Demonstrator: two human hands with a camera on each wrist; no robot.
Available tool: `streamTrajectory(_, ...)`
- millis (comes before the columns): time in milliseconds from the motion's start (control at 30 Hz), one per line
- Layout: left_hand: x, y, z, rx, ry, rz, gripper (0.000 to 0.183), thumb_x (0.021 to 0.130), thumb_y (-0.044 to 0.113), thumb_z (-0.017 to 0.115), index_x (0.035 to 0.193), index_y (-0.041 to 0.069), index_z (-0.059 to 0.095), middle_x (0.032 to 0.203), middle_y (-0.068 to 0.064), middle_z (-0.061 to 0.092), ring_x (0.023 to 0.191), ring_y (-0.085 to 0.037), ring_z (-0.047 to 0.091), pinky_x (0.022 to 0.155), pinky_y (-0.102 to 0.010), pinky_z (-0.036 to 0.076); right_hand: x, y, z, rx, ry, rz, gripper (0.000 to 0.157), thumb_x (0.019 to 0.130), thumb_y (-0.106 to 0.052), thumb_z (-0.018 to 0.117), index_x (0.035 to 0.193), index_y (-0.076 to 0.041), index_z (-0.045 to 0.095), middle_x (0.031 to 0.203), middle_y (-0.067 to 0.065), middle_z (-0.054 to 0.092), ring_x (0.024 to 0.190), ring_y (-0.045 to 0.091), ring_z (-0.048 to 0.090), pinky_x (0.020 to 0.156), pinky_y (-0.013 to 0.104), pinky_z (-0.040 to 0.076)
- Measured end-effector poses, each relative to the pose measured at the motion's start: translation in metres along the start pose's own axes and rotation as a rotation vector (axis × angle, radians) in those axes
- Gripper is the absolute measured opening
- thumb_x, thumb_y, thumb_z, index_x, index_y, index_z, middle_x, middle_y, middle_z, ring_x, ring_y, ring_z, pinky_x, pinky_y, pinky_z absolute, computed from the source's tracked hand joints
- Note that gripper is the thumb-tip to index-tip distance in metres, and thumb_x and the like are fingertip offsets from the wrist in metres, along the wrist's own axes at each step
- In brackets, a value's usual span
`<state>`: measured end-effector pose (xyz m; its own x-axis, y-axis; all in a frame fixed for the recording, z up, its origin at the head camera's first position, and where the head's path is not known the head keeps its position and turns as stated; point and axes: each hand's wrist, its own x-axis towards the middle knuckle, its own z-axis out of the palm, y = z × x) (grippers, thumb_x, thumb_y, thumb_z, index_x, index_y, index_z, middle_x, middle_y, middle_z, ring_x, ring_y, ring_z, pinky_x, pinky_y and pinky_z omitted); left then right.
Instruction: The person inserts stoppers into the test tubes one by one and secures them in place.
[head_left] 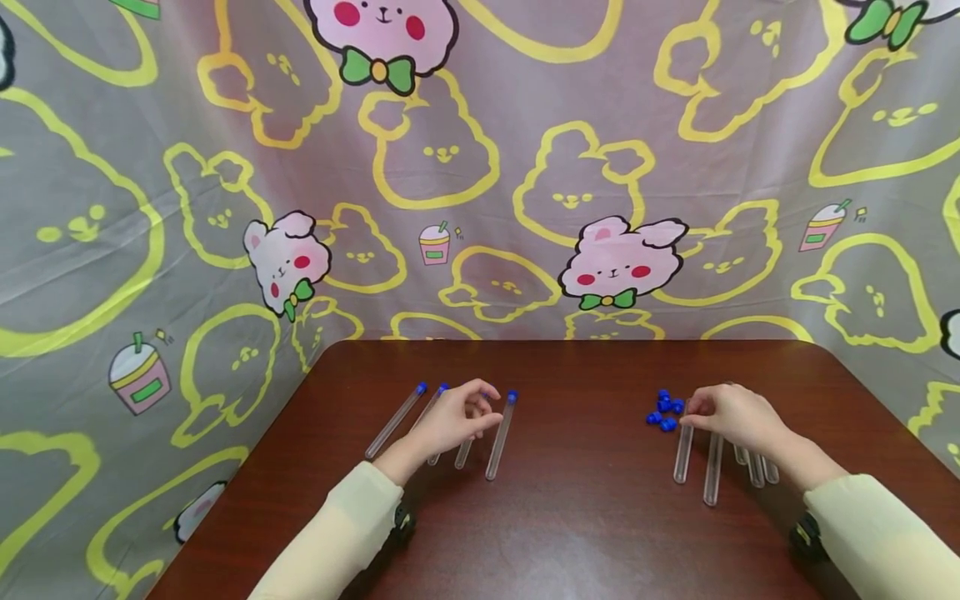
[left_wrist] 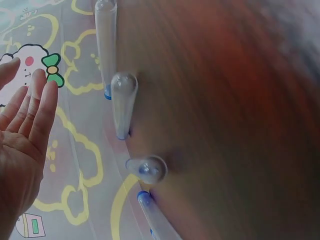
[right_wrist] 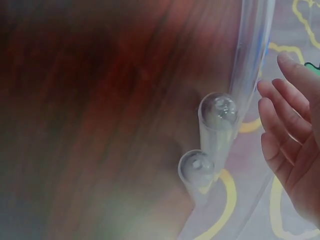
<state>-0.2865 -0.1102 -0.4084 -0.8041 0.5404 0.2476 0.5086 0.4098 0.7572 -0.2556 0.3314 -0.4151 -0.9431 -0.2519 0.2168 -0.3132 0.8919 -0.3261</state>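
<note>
My left hand (head_left: 453, 421) hovers over several clear test tubes with blue caps, its fingers loosely bent and holding nothing. Right of its fingertips lies one capped test tube (head_left: 501, 442); at the far left is another capped tube (head_left: 393, 423). The hand partly hides those between. In the left wrist view the palm (left_wrist: 22, 155) is bare. My right hand (head_left: 738, 417) is above several uncapped test tubes, fingertips right by the upper end of the leftmost uncapped tube (head_left: 682, 454). The right wrist view shows relaxed fingers (right_wrist: 280, 120) beside a long clear tube (right_wrist: 252, 50).
A small cluster of loose blue caps (head_left: 664, 408) lies just left of my right hand. The dark brown wooden table (head_left: 570, 500) reaches back to a curtain (head_left: 495, 167) printed with cartoon animals, which also hangs along both sides.
</note>
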Motion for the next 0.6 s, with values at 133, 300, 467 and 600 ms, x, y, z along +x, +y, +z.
streamTrajectory(133, 0.001, 0.004, 0.002, -0.015, -0.013, 0.012, 0.025, 0.091, 0.015, 0.07, 0.113, 0.008, 0.059, 0.079, 0.001, 0.062, 0.06, -0.026, 0.061, 0.051, -0.031, 0.052, 0.002, 0.001, 0.002, -0.018, -0.018, 0.028, 0.023, 0.078, -0.035, 0.081, 0.074, -0.018, 0.064, 0.064, -0.011, 0.056, 0.058, 0.012, 0.046, 0.05, 0.032, 0.037)
streamTrajectory(300, 0.004, 0.008, 0.006, -0.045, -0.04, 0.003, 0.03, 0.092, 0.014, 0.069, 0.116, 0.0, 0.057, 0.08, 0.0, 0.062, 0.063, -0.034, 0.062, 0.053, -0.031, 0.053, 0.004, 0.001, 0.004, -0.046, -0.034, 0.047, 0.028, 0.076, -0.04, 0.081, 0.072, -0.02, 0.062, 0.06, -0.01, 0.052, 0.057, 0.013, 0.044, 0.048, 0.032, 0.034)
streamTrajectory(467, 0.005, 0.017, 0.01, -0.052, -0.064, 0.016, 0.029, 0.091, 0.012, 0.069, 0.116, 0.002, 0.057, 0.08, -0.002, 0.063, 0.061, -0.034, 0.061, 0.054, -0.036, 0.053, 0.005, 0.002, 0.005, -0.046, -0.045, 0.086, 0.028, 0.075, -0.041, 0.081, 0.071, -0.021, 0.062, 0.06, -0.009, 0.051, 0.055, 0.013, 0.044, 0.048, 0.033, 0.033)
streamTrajectory(600, 0.012, 0.016, 0.017, 0.004, -0.077, 0.037, 0.027, 0.091, 0.016, 0.07, 0.114, 0.009, 0.058, 0.08, 0.002, 0.062, 0.058, -0.021, 0.06, 0.053, -0.031, 0.051, 0.005, 0.003, 0.007, -0.031, -0.061, 0.132, 0.033, 0.073, -0.044, 0.082, 0.07, -0.019, 0.062, 0.058, -0.006, 0.049, 0.054, 0.014, 0.044, 0.048, 0.033, 0.032)
